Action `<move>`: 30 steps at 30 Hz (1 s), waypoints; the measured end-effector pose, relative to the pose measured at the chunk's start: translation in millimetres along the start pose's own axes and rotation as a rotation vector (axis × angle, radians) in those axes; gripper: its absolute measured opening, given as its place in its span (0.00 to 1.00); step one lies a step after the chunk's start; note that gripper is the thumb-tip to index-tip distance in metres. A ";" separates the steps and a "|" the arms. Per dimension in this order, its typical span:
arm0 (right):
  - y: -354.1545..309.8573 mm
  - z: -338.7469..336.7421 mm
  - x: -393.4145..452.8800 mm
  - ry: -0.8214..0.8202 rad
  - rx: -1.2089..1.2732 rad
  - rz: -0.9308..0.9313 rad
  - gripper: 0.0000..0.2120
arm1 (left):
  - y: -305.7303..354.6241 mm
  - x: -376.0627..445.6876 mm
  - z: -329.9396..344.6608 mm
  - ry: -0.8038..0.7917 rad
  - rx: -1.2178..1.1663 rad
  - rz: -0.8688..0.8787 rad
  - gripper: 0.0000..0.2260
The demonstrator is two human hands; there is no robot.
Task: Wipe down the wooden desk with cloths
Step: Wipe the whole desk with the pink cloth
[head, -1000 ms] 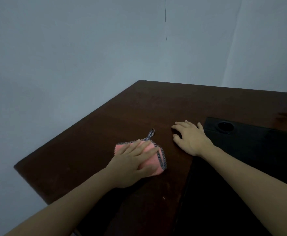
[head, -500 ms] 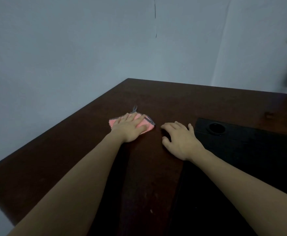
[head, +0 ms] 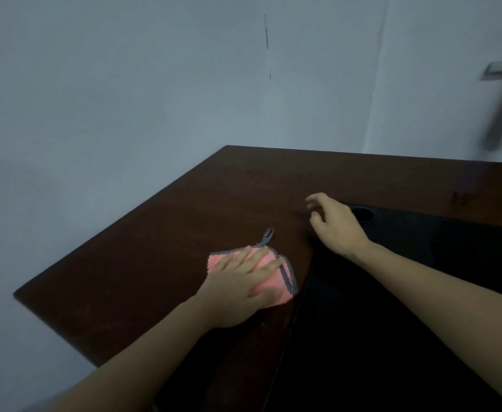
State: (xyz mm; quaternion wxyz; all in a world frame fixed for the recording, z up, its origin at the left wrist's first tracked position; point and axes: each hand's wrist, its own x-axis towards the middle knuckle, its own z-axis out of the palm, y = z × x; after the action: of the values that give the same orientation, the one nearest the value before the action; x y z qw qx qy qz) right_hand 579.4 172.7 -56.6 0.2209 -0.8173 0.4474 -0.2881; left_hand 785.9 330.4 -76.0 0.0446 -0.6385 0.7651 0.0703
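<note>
1. Pressing flat with our left hand [head: 238,288], fingers straight and spread, we hold a pink square cloth with dark checked trim [head: 269,273] against the dark brown wooden worktop [head: 160,233].
2. We see the cloth lying near the worktop's middle, its trim loop [head: 267,236] pointing away from us.
3. We keep our right hand [head: 337,226] apart from the cloth, fingers loosely curled, gripping nothing.
4. We see a black panel with a round hole [head: 362,215] just beside that hand.

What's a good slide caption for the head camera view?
Left hand presses a pink cloth flat on the dark wooden desk; right hand hovers, holding nothing.
</note>
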 end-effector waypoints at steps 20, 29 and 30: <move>69.3 -36.6 -17.9 -0.365 -0.514 0.222 0.27 | -1.1 121.6 -26.0 -0.006 -0.069 -0.221 0.29; 66.7 -40.4 -23.2 -0.334 -0.494 0.207 0.26 | 34.1 24.5 -6.2 -0.025 -0.007 0.121 0.28; 67.4 -40.8 -23.3 -0.332 -0.492 0.203 0.26 | 33.0 18.1 -5.5 -0.020 -0.016 0.131 0.28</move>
State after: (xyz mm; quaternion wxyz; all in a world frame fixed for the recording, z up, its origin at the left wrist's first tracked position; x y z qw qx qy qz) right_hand 501.3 154.6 -74.6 0.1141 -0.8332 0.5410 -0.0099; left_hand 750.3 317.7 -71.8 0.0424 -0.5867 0.8042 0.0855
